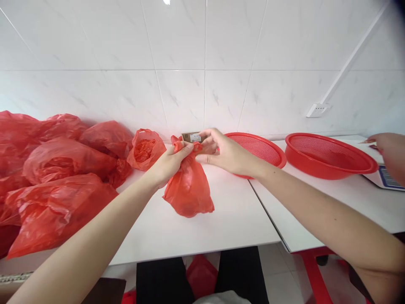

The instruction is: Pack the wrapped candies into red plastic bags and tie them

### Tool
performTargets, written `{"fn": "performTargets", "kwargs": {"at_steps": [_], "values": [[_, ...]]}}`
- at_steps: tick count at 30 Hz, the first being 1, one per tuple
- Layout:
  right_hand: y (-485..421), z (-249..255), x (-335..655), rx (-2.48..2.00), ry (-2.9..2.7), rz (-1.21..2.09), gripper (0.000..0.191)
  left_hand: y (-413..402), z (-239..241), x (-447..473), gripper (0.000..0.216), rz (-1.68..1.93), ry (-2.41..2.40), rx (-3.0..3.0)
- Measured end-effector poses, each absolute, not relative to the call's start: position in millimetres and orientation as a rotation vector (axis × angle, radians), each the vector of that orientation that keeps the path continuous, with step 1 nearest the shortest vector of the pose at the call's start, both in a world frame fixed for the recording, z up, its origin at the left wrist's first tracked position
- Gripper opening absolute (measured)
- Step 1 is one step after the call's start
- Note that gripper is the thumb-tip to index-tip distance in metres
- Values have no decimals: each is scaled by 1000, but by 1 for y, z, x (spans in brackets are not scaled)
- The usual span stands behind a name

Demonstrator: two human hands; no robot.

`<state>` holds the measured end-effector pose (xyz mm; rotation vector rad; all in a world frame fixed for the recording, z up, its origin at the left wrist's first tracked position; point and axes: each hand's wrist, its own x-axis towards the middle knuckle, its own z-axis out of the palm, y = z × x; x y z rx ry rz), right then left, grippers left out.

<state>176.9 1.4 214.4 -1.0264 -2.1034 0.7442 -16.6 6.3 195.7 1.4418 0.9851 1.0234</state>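
A small red plastic bag (190,190) hangs over the white table, bulging at the bottom and gathered at its neck. My left hand (177,159) grips the gathered neck, thumb pressed on top. Beside it, my right hand (218,150) is at the bag's top edge, with fingers apart and curved around a loose end of the plastic. Whether the fingertips touch that end, I cannot tell. What the bag contains is hidden by the red plastic. Behind my hands stands a cardboard box (193,137) with a white label, partly covered.
Several filled red bags (66,160) are heaped at the left, and an open red bag (146,148) stands near them. Two red mesh baskets, a nearer one (259,147) and a farther one (329,156), sit right. Another person's hand (392,152) is over a scale (387,177).
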Motion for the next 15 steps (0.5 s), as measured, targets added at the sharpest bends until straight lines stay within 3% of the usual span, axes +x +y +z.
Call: {"fn": "performTargets", "kwargs": {"at_steps": [3, 4, 8, 11, 15], "values": [[3, 180, 169, -1009, -2112, 1002, 85, 8, 195, -12, 32, 1070, 975, 1437], [5, 168, 166, -1022, -2101, 1072, 82, 7, 195, -11, 33, 1070, 980, 1448], [26, 129, 157, -1049, -1788, 1245, 33, 9, 193, -12, 39, 994, 1000, 1584], [47, 111, 163, -953, -1521, 1297, 32, 13, 167, -26, 56, 1113, 1044, 1619], [65, 89, 178, -807, -1153, 1400, 32, 13, 84, -51, 87, 1198, 1167, 1486]]}}
